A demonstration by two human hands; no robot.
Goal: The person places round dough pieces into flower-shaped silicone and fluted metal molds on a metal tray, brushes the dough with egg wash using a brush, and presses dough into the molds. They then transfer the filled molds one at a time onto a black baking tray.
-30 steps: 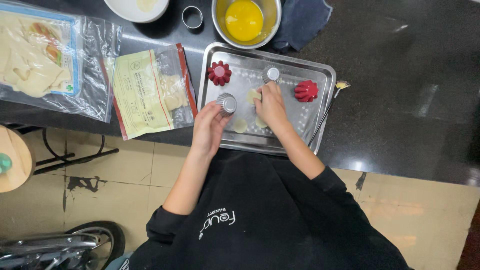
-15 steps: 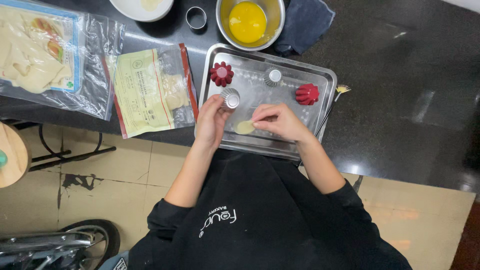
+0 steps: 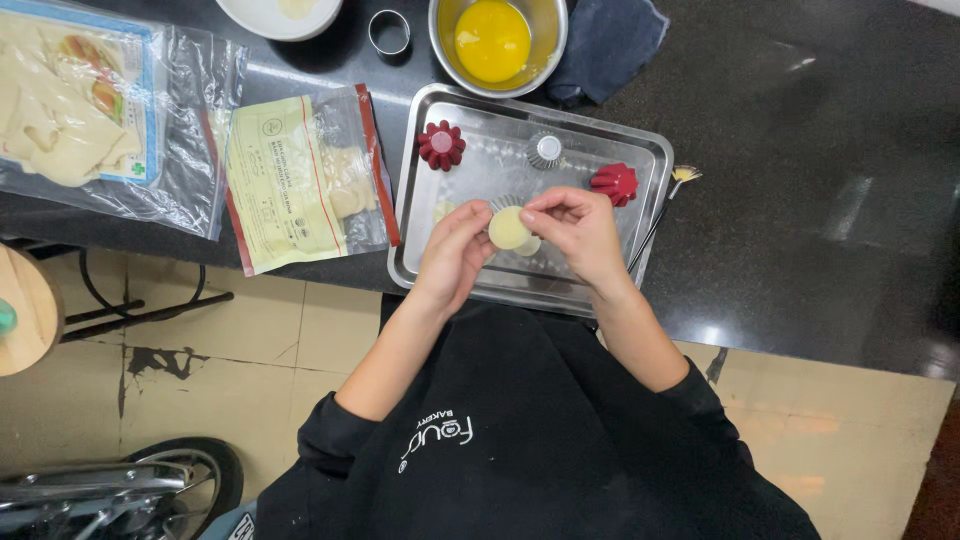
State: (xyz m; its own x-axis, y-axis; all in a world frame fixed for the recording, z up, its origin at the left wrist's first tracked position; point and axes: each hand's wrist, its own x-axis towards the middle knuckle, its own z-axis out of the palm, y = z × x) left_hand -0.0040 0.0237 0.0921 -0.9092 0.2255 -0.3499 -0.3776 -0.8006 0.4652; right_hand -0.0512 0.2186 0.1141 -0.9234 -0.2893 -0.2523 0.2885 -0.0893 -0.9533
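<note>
Left hand (image 3: 455,255) and right hand (image 3: 580,232): both grips pinching one pale dough disc (image 3: 507,228), held over the steel tray (image 3: 640,150). Tray contents: two red fluted moulds (image 3: 441,144), (image 3: 614,183), one small metal mould (image 3: 545,150). Bowl of beaten egg (image 3: 492,40) on dark surface (image 3: 800,200), beyond tray.

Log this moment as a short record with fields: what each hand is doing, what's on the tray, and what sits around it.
left hand: pinching a pale dough disc over the tray
right hand: pinching the same disc from the other side
metal tray: two red fluted moulds, one small metal mould
behind tray: bowl of beaten egg, ring cutter
right of tray: pastry brush
left of tray: two plastic bags
</note>
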